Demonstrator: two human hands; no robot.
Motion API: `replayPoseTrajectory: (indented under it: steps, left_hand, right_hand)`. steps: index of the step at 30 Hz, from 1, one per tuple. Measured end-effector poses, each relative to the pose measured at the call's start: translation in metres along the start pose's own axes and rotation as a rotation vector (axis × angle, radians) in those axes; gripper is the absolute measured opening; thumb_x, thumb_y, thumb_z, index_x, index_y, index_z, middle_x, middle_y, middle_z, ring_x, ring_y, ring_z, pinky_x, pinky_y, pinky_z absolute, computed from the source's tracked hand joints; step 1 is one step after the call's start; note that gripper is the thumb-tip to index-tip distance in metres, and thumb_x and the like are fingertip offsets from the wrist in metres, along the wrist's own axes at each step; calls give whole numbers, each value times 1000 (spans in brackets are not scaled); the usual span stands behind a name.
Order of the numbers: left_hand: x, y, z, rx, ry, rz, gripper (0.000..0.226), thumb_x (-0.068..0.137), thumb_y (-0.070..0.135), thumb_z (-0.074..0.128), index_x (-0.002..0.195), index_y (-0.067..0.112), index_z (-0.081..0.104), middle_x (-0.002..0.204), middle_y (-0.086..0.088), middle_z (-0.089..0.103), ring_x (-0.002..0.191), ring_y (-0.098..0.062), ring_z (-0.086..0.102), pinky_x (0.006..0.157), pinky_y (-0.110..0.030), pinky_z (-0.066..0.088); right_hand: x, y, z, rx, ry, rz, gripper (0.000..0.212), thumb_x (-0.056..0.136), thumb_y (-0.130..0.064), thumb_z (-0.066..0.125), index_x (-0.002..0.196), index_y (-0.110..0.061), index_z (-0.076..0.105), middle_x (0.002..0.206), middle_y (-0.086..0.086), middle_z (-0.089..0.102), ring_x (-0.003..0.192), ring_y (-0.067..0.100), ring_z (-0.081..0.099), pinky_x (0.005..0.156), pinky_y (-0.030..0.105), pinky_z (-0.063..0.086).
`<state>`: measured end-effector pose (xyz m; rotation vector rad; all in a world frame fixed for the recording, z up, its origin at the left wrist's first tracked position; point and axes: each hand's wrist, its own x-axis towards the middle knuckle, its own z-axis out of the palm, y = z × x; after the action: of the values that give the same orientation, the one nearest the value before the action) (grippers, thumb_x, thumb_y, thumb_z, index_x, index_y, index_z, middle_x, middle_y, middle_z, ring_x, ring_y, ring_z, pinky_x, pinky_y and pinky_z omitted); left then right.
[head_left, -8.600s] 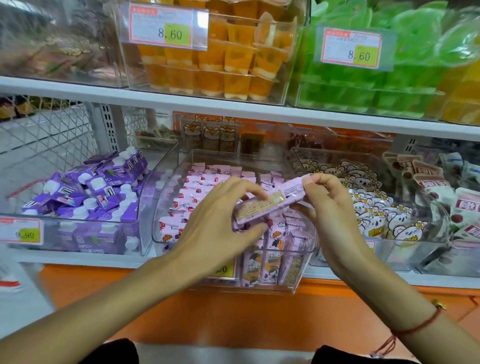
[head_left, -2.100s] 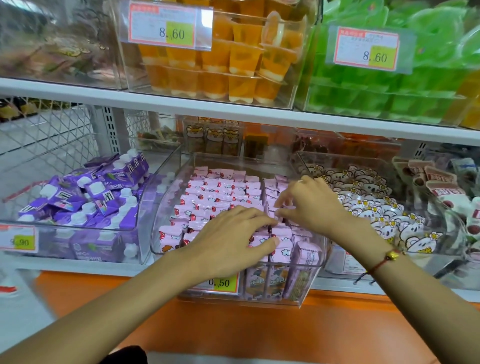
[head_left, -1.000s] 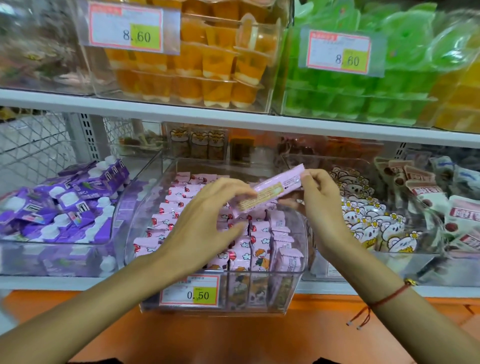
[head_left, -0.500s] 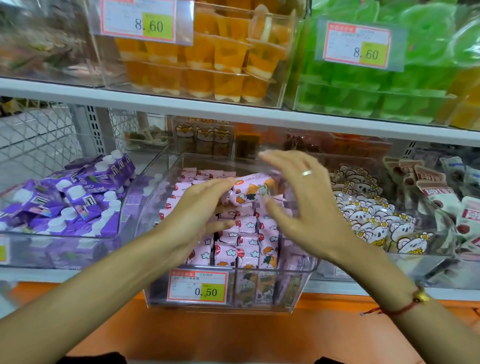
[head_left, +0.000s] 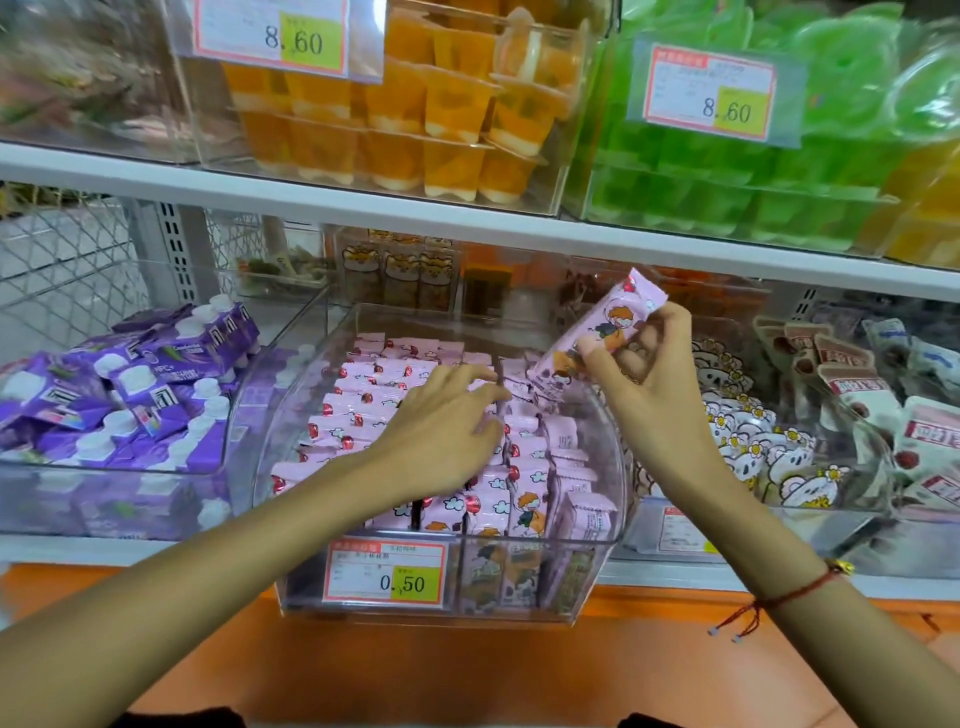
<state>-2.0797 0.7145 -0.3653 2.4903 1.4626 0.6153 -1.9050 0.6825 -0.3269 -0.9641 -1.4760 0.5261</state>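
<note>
Your right hand (head_left: 647, 384) pinches a pink snack packet (head_left: 597, 330) between thumb and curled fingers, tilted above the clear bin (head_left: 597, 587). Your left hand (head_left: 441, 431) lies flat, fingers straight, on the packed pink packets (head_left: 363, 395) below.

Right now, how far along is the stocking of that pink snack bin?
Done: most pink packets stand in neat rows inside the clear bin. In hand: the right hand pinches one loose packet above the bin, while the left hand rests flat on the rows. Left: likely slotting that packet into a row.
</note>
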Motion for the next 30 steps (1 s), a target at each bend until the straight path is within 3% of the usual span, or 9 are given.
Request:
replayPoseTrajectory:
  steps: [3, 5, 6, 10, 15, 18, 22, 27, 30]
  left_hand:
    - [6, 4, 4, 125, -108, 34, 45, 99, 40, 32, 140, 25, 41, 150, 5, 31, 135, -15, 20, 106, -35, 21]
    - [4, 7, 5, 159, -125, 60, 46, 99, 44, 31, 141, 26, 41, 149, 5, 32, 134, -13, 20, 106, -35, 20]
    - [1, 8, 4, 172, -104, 87, 47, 98, 45, 31, 140, 27, 41, 148, 6, 33, 133, -12, 20, 105, -34, 19]
    - [-18, 9, 0, 116, -48, 171, 40, 97, 47, 35, 131, 30, 48, 137, 11, 39, 126, -8, 23, 96, -27, 21]
    - [-33, 7, -4, -38, -60, 159, 26, 97, 44, 38, 115, 34, 55, 97, 19, 44, 103, -7, 39, 80, -24, 32]
    - [-36, 4, -6, -51, -42, 168, 27, 96, 45, 40, 117, 37, 56, 109, 18, 50, 108, -5, 40, 88, -28, 38]
    - [-39, 3, -8, -60, -17, 170, 30, 95, 46, 42, 119, 37, 57, 115, 19, 51, 112, -4, 41, 90, -31, 41]
    - [-38, 6, -11, -61, 32, 136, 29, 95, 47, 42, 115, 35, 59, 94, 24, 46, 96, -3, 44, 83, -32, 45]
    - [-35, 5, -10, -43, 61, 106, 25, 95, 43, 43, 113, 36, 59, 102, 20, 55, 99, -5, 47, 79, -31, 44]
  right_hand:
    - [-2, 0, 0, -18, -8, 44, 51, 93, -5, 54, 129, -23, 23, 100, 5, 58, 79, 31, 65, 74, 38, 56]
    - [-2, 2, 1, -90, -33, 50, 48, 93, -7, 55, 128, -23, 26, 100, 1, 59, 81, 40, 63, 76, 56, 51]
    - [-2, 3, 1, -115, -48, 44, 44, 92, -9, 56, 123, -24, 28, 98, -4, 59, 80, 37, 65, 75, 58, 50]
    - [0, 8, -1, -245, -105, -36, 40, 88, -16, 65, 112, -28, 35, 89, -8, 61, 78, 18, 67, 70, 48, 56]
    - [2, 12, 2, -417, -264, -83, 42, 83, -16, 71, 108, -24, 39, 88, -2, 62, 74, 4, 60, 62, 18, 48]
    - [4, 13, 3, -514, -361, -65, 41, 79, -15, 75, 104, -22, 44, 98, -1, 56, 73, 7, 55, 65, 27, 51]
    - [4, 16, 3, -547, -425, -83, 31, 79, -20, 75, 101, -19, 53, 98, 1, 67, 84, 12, 63, 77, 33, 52]
    - [2, 25, 9, -1123, -619, -252, 30, 93, -38, 52, 119, -27, 63, 119, -4, 60, 110, 18, 48, 88, 29, 35]
    - [2, 24, 10, -1161, -683, -279, 33, 97, -29, 41, 126, -34, 58, 122, -6, 62, 112, 20, 51, 88, 30, 34]
